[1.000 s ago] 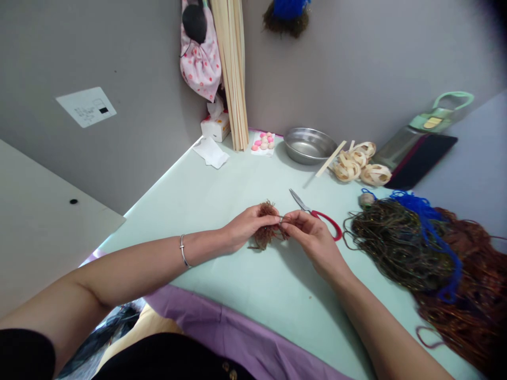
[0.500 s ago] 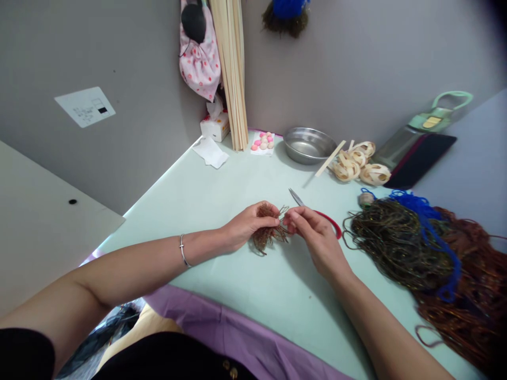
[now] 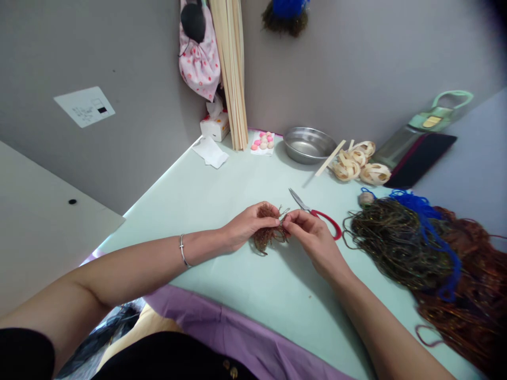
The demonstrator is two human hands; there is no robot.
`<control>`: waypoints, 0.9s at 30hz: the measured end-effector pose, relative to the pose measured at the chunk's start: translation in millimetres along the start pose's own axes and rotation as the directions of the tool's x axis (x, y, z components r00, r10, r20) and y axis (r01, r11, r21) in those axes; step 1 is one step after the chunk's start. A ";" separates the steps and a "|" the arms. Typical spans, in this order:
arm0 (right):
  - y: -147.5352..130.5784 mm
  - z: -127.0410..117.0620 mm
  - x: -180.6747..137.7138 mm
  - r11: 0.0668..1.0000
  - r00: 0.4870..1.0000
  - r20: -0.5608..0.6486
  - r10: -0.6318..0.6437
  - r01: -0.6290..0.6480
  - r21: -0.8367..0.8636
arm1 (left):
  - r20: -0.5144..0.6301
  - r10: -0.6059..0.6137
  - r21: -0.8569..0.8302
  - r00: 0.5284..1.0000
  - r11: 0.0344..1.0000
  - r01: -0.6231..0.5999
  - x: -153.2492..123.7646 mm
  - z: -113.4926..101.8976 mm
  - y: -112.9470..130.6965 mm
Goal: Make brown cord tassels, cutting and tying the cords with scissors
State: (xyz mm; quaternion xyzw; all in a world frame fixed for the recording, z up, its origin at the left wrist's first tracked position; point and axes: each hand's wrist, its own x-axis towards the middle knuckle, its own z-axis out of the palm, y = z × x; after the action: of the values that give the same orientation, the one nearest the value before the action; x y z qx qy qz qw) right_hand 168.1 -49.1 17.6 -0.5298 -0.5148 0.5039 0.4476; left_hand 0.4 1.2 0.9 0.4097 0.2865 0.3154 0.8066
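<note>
A small bundle of brown yarn (image 3: 263, 241) with loose strand ends hangs from my left hand (image 3: 253, 222), whose thumb and fingers are closed round it above the table. My right hand (image 3: 311, 232) pinches strands at the bundle's right side, fingertips close against the left thumb. Exactly which strands it grips is too small to make out. Just behind my right hand lies a pair of scissors (image 3: 325, 216) with red handles, its blades pointing away to the left.
Dark olive yarn (image 3: 390, 243), blue yarn (image 3: 439, 248) and reddish-brown yarn (image 3: 471, 285) heap on the right. Along the back of the pale green table (image 3: 222, 306) are a metal bowl (image 3: 309, 146), wood-strip balls (image 3: 375, 174), a bottle (image 3: 400, 145), a dark phone-like slab (image 3: 422, 158) and tissues (image 3: 214, 153).
My right hand has moved slightly down and left, closer to my left fingertips, so more of the scissors' red handles shows. The left hand stays in place, still holding the yarn bundle.
</note>
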 end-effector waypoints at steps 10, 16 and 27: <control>1.7 2.1 -0.7 0.998 0.999 0.022 0.027 -0.026 -0.056 | -0.028 0.015 -0.083 1.000 0.996 -0.018 3.1 -3.3 1.2; -0.9 2.4 -0.2 0.999 0.999 -0.011 0.033 -0.033 -0.022 | -0.004 0.010 -0.115 1.000 0.993 -0.011 3.6 -2.0 1.4; -1.1 4.1 -0.4 1.000 1.000 -0.019 0.011 -0.011 -0.026 | -0.004 0.027 -0.040 1.000 0.999 -0.027 1.2 -0.8 1.7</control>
State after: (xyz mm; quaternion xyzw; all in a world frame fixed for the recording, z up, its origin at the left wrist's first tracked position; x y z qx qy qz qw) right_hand 163.9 -49.6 18.4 -0.5432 -0.5140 0.4945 0.4429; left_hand 0.2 3.2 1.7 0.3967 0.2761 0.3329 0.8097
